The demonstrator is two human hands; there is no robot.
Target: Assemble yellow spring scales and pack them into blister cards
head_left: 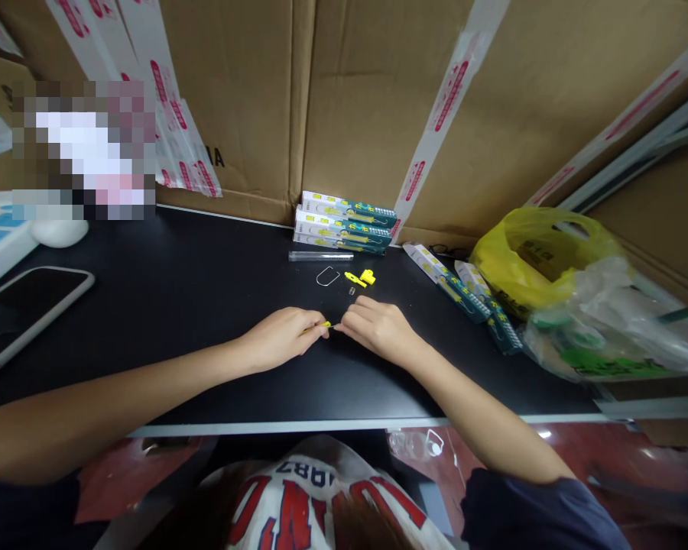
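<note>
On the black tabletop (pixel 177 305), left hand (pixel 280 336) and right hand (pixel 378 328) meet fingertip to fingertip, both pinched shut on a small yellow piece (pixel 325 325) between them; loose yellow clips (pixel 360 278), a wire loop (pixel 327 276) and stacked boxes (pixel 344 221) lie just beyond

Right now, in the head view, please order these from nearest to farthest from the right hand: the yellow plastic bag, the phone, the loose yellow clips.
1. Loose yellow clips: just beyond the right hand.
2. Yellow plastic bag: far right.
3. Phone: far left edge.
</note>
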